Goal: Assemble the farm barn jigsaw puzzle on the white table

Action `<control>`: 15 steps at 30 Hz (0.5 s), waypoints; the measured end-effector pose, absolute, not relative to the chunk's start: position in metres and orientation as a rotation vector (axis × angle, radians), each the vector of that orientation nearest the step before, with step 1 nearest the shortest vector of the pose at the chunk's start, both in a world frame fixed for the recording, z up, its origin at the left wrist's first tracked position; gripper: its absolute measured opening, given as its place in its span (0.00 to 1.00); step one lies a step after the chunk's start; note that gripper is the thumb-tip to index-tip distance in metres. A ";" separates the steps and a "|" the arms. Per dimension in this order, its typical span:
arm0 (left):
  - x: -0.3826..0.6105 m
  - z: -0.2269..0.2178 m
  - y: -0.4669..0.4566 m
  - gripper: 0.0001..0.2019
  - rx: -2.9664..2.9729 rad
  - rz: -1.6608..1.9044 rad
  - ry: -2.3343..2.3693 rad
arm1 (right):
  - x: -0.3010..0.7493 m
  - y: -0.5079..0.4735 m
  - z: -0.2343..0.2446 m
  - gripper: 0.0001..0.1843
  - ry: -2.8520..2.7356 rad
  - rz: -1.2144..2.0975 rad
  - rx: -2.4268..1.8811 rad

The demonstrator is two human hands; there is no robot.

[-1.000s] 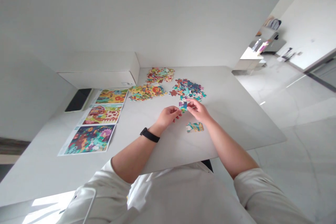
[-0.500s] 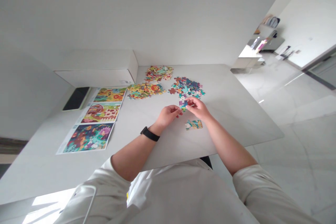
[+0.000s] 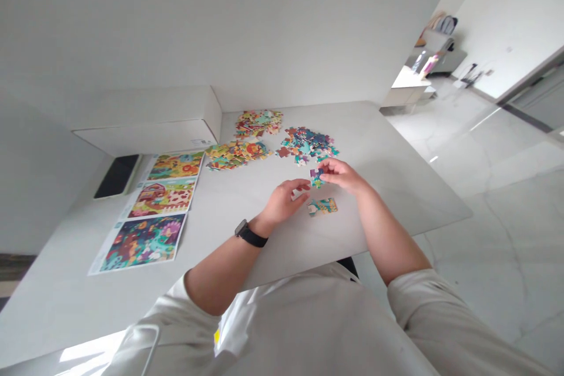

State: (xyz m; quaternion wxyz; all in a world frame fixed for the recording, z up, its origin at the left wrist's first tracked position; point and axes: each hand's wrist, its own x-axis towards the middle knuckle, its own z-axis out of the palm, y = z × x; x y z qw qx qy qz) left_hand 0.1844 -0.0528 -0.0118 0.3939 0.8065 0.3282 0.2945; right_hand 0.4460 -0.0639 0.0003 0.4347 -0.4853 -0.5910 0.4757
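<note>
Between the thumb and fingers of my right hand [image 3: 343, 175] is a small puzzle piece [image 3: 316, 177], purple, blue and green. My left hand [image 3: 286, 200] hovers to its left, thumb and fingers apart with nothing between them. Just below both hands, a few joined puzzle pieces [image 3: 322, 207] in teal and yellow lie on the table. Beyond my right hand spreads a heap of dark blue and teal puzzle pieces [image 3: 308, 144]. A yellow-green heap [image 3: 235, 154] and a red-yellow heap [image 3: 259, 123] lie farther left.
On the left of the table [image 3: 396, 205] lies a sheet with three printed pictures [image 3: 163, 198]. A phone [image 3: 117, 176] rests beside it, in front of a white box [image 3: 150, 120] against the wall. The table's right edge drops to a tiled floor.
My left hand has come away from the puzzle piece and its fingers have parted. My right hand has shifted slightly right with the piece. The whole view has tilted a little.
</note>
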 end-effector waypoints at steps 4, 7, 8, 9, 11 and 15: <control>0.186 -0.012 -0.058 0.15 2.359 0.682 0.626 | 0.469 -0.070 0.008 0.22 -1.529 1.276 -1.236; 0.187 -0.013 -0.062 0.14 2.509 0.577 0.495 | 0.478 -0.073 0.009 0.23 -1.587 1.315 -1.264; 0.188 -0.014 -0.063 0.14 2.543 0.549 0.484 | 0.479 -0.073 0.008 0.23 -1.604 1.330 -1.279; 0.189 -0.015 -0.064 0.14 2.571 0.525 0.481 | 0.479 -0.073 0.007 0.22 -1.621 1.347 -1.297; 0.190 -0.018 -0.066 0.15 2.609 0.487 0.481 | 0.478 -0.074 0.005 0.22 -1.655 1.382 -1.334; 0.190 -0.022 -0.067 0.16 2.645 0.444 0.496 | 0.476 -0.073 -0.001 0.22 -1.715 1.378 -1.362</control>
